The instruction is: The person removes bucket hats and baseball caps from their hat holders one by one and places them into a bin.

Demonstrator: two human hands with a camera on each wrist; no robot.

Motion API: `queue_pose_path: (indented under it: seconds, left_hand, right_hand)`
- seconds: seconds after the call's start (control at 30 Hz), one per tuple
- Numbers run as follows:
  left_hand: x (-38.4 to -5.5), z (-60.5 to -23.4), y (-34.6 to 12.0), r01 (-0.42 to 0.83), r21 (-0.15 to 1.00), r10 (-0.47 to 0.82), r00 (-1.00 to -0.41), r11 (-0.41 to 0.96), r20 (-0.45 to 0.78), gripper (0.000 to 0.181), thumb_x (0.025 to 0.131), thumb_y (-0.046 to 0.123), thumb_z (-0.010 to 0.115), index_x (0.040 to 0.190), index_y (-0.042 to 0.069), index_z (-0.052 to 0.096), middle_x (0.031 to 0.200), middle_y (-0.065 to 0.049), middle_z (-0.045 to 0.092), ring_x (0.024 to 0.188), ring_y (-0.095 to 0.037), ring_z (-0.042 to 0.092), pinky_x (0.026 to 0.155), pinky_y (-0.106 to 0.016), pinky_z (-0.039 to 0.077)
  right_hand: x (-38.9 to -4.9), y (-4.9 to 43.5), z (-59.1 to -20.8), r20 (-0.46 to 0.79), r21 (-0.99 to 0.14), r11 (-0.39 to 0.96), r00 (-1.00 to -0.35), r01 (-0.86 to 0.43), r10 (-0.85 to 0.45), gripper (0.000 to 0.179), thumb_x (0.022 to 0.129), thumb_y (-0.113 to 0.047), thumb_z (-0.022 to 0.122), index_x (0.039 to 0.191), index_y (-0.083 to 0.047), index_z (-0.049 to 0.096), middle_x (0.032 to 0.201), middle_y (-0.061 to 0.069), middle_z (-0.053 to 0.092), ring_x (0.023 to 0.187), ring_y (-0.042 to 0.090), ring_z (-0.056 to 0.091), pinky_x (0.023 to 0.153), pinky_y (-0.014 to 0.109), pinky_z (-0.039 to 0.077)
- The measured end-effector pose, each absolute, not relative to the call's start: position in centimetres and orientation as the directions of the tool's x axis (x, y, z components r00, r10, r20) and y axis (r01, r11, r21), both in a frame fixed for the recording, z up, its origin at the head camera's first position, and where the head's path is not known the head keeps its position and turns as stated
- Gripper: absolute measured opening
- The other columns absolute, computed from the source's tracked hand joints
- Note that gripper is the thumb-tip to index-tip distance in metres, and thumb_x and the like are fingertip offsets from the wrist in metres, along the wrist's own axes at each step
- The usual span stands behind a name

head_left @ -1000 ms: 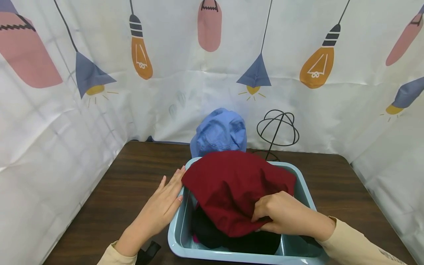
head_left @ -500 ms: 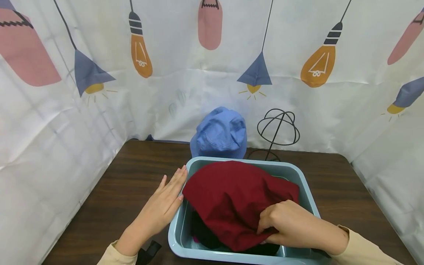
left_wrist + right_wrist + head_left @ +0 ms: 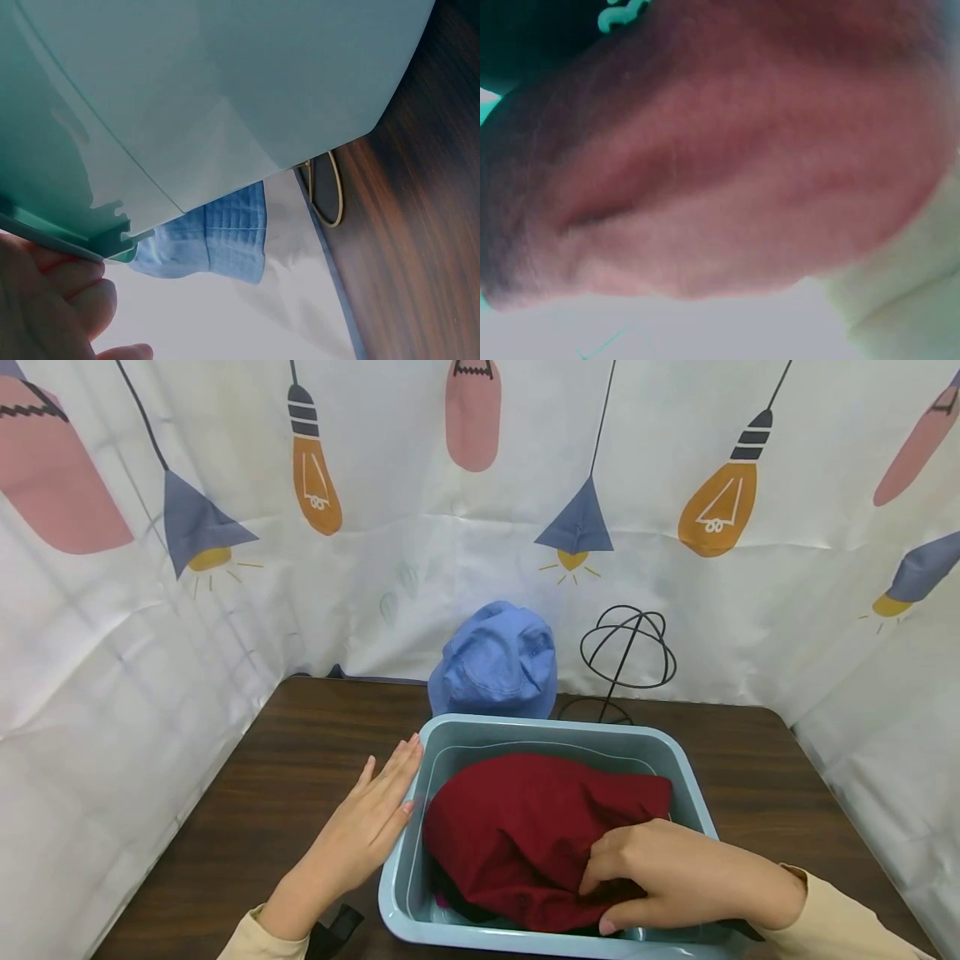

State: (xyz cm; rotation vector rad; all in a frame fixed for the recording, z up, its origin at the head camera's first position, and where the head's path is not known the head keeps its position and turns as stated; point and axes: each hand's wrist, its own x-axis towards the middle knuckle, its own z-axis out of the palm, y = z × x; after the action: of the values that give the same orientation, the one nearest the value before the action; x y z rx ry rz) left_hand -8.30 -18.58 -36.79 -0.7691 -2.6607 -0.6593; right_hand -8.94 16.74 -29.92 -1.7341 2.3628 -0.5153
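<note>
A soft dark red hat (image 3: pixel 525 835) lies in the light blue plastic tub (image 3: pixel 517 721), over black fabric (image 3: pixel 459 900) that shows at its lower left edge. My right hand (image 3: pixel 667 872) rests at the hat's right front part, thumb spread away from the fingers. In the right wrist view the hand (image 3: pixel 727 180) fills most of the picture, beside something black with a pale mark. My left hand (image 3: pixel 367 827) lies straight-fingered against the tub's left rim. From the left wrist, its fingers (image 3: pixel 82 292) touch the rim's edge, with the tub's outer wall (image 3: pixel 225 90) above.
Behind the tub a blue bucket hat (image 3: pixel 495 664) stands at the table's back. Right of it is a black wire hat stand (image 3: pixel 628 652). The dark wooden table (image 3: pixel 300 760) ends at a white printed curtain (image 3: pixel 375 568).
The red hat has sunk down into the tub, uncovering the back rim. My right hand has moved down with it, and its thumb has spread from the fabric. The left hand has stayed put.
</note>
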Motion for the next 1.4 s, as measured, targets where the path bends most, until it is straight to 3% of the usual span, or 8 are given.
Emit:
queue_pose_path:
  seconds: [0.3,0.53,0.83,1.17,1.4]
  left_hand:
    - [-8.2,-36.6,-18.8,0.562,0.345,0.429,-0.814,0.752,0.391,0.058,0.097,0.017,0.047,0.149,0.003,0.024,0.154,-0.010,0.023,0.141,-0.028,0.021,0.112,-0.052,0.010]
    - [-8.2,-36.7,-18.8,0.557,0.344,0.425,-0.817,0.756,0.390,0.059,0.096,0.017,0.047,0.149,0.003,0.024,0.154,-0.011,0.024,0.141,-0.027,0.022,0.111,-0.056,0.012]
    - [-8.1,-36.5,-18.8,0.557,0.332,0.430,-0.817,0.761,0.384,0.060,0.096,0.016,0.049,0.148,0.002,0.024,0.154,-0.011,0.023,0.140,-0.029,0.023,0.110,-0.057,0.013]
    - [-8.1,-36.5,-18.8,0.553,0.332,0.429,-0.820,0.764,0.379,0.059,0.096,0.016,0.048,0.148,0.001,0.025,0.154,-0.012,0.023,0.140,-0.029,0.023,0.110,-0.058,0.013]
    - [-8.2,-36.5,-18.7,0.549,0.346,0.431,-0.826,0.761,0.363,0.060,0.097,0.017,0.047,0.149,0.002,0.022,0.155,-0.010,0.022,0.141,-0.028,0.021,0.110,-0.057,0.012]
  right_hand:
    - [-9.4,16.2,-28.6,0.215,-0.241,0.401,-0.451,-0.884,-0.866,0.027,0.092,-0.035,0.061,0.110,-0.016,0.065,0.108,-0.010,0.060,0.097,0.008,0.057,0.081,0.031,0.050]
    - [-10.2,14.3,-29.7,0.127,-0.220,0.535,-0.567,-0.816,-0.814,0.051,0.093,-0.036,0.058,0.134,-0.008,0.050,0.140,0.008,0.047,0.125,0.024,0.046,0.097,0.045,0.042]
    - [-10.6,12.2,-33.0,-0.085,-0.261,0.568,-0.567,-0.781,-0.819,0.060,0.096,-0.033,0.054,0.146,-0.008,0.033,0.153,0.013,0.024,0.141,0.028,0.021,0.108,0.058,0.019]
    - [-11.4,10.5,-34.3,-0.220,-0.212,0.581,-0.541,-0.786,-0.812,0.059,0.097,-0.036,0.049,0.147,-0.010,0.033,0.153,0.012,0.025,0.141,0.030,0.019,0.108,0.058,0.020]
    - [-12.0,9.6,-35.6,-0.338,-0.107,0.591,-0.529,-0.800,-0.778,0.060,0.095,-0.042,0.049,0.147,-0.015,0.035,0.153,0.008,0.027,0.141,0.026,0.020,0.109,0.053,0.021]
